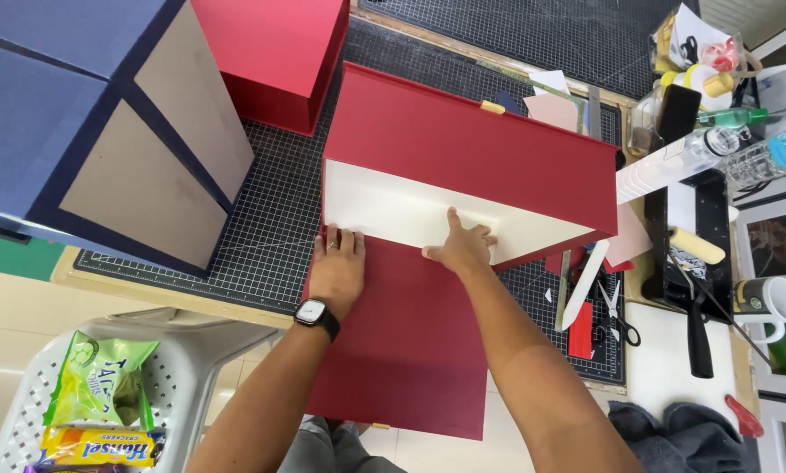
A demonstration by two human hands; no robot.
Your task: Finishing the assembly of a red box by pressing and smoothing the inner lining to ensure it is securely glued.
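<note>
A large red box (472, 144) with a cream inner wall (393, 210) lies on its side on a black gridded cutting mat (270, 236). Its red flap (410, 342) hangs toward me over the table edge. My left hand (337, 267), a black watch on the wrist, presses flat on the flap near the fold at the box's left corner. My right hand (463, 245) is spread with fingers on the cream wall and palm at the fold line. Neither hand holds anything.
A second red box (274, 52) stands behind. Stacked blue boxes with grey board panels (104, 123) fill the left. Scissors (616, 315), a white folding tool (585, 285), a roller (695, 245), bottles (699, 153) and a mug (774, 302) lie right. A white basket with snack packets (95, 385) sits lower left.
</note>
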